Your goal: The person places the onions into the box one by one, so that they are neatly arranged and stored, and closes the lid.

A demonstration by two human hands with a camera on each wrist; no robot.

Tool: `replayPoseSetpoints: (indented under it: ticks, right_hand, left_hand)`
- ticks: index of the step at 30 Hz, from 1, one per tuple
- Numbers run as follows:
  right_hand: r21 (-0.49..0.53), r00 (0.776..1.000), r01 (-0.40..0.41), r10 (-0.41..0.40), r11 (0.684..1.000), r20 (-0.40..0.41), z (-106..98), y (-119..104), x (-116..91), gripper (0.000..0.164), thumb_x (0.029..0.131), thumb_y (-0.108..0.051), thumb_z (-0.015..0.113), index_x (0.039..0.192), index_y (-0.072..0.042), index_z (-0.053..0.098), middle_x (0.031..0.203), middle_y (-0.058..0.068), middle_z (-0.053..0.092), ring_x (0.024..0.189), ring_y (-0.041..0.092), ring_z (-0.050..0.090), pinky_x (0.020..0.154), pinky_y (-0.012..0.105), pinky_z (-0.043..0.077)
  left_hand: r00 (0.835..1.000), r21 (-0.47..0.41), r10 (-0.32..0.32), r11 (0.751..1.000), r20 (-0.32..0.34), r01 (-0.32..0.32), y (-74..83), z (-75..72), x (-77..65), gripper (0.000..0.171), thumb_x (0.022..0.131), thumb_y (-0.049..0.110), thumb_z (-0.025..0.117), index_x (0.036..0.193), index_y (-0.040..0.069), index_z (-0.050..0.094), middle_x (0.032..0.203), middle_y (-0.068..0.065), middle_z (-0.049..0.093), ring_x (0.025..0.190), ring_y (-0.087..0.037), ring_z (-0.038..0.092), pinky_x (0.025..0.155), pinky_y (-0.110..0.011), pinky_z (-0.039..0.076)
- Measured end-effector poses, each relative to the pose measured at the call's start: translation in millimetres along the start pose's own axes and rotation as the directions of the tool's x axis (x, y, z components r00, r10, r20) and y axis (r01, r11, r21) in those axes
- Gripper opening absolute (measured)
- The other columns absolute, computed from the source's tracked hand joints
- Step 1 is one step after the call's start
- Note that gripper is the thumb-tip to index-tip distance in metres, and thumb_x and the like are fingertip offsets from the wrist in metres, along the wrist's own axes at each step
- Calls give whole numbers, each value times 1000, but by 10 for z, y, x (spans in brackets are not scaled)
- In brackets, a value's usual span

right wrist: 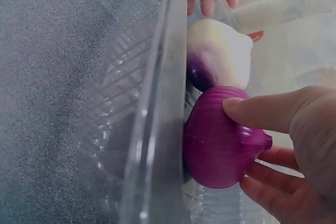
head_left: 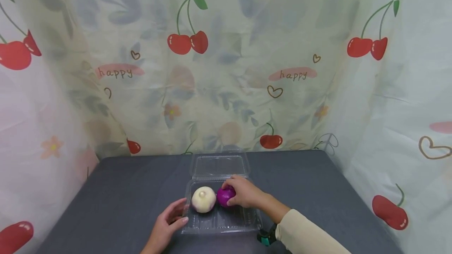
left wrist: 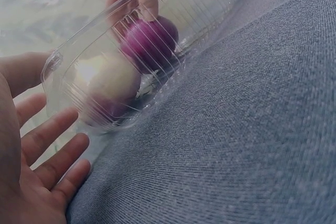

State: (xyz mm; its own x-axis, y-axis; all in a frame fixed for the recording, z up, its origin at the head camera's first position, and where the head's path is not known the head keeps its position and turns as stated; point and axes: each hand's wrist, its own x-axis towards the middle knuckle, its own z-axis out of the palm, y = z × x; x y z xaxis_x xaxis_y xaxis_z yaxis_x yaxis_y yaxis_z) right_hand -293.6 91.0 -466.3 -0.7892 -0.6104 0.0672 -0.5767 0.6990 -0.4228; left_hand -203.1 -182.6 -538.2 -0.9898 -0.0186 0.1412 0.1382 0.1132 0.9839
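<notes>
A clear plastic clamshell box [head_left: 220, 230] sits on the table, its hinged lid [head_left: 220, 166] laid back on the far side. In the box's left part rests a white turnip [head_left: 203, 200] with a purple underside. Beside it is a shiny purple onion [right wrist: 223, 137], which my right hand [head_left: 247, 194] grips from above between thumb and fingers. In the right wrist view the onion's stem end points toward the palm, and its side meets the turnip. My left hand [head_left: 166, 220] is at the box's left wall, fingers spread and loosely extended [left wrist: 47, 156].
The dark grey cloth-covered table [head_left: 134, 191] extends around the box. A patterned curtain [head_left: 226, 89] with cherries encloses the back and both sides. A black and teal band [head_left: 266, 238] shows below my right sleeve [head_left: 307, 232].
</notes>
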Motion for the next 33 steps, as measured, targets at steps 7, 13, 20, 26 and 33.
replayPoseSetpoints:
  ticks: [7, 13, 20, 26, 33]
  right_hand:
    - [9, 1000, 8, -8, 1000, -2, -16, 2, -24, 38, 75, -18, 84, 109, -14, 67, 104, -1, 57, 95, 16, 54, 81, 32, 49]
    - [22, 1000, 15, -15, 1000, -6, -31, 15, -39, 37, 76, -19, 83, 109, -15, 67, 102, -4, 57, 94, 14, 53, 80, 32, 48]
    - [28, 999, 35, -34, 999, -13, -46, 43, -55, 36, 76, -19, 82, 109, -13, 67, 101, -3, 58, 93, 15, 54, 79, 33, 48]
    - [18, 999, 38, -38, 999, -9, -35, 47, -53, 37, 75, -17, 83, 109, -13, 67, 100, -3, 58, 94, 15, 54, 80, 33, 48]
    - [13, 999, 34, -34, 999, -22, -6, 42, -50, 39, 74, -15, 84, 109, -13, 66, 102, -2, 57, 97, 17, 54, 83, 35, 47]
  left_hand:
    - [1000, 6, 0, 1000, 2, 0, -25, 4, 11, 50, 84, -2, 71, 132, 1, 56, 120, -18, 65, 108, -26, 61, 83, -29, 51]
    - [1000, 1, 21, 1000, 8, -21, -19, 1, 0, 50, 84, -2, 71, 131, 1, 56, 119, -19, 65, 107, -22, 62, 82, -28, 51]
    - [998, 11, 68, 998, 10, -68, -25, -9, -8, 47, 84, -3, 71, 128, 0, 58, 115, -19, 67, 101, -12, 63, 81, -27, 52]
    - [998, -3, 55, 998, 15, -55, -21, -18, -5, 47, 83, -3, 71, 128, 0, 58, 116, -19, 66, 101, -11, 63, 81, -26, 52]
    - [996, -10, 77, 997, 32, -77, -27, -22, -3, 49, 83, -5, 70, 130, -3, 56, 118, -22, 65, 102, -13, 63, 81, -27, 52]
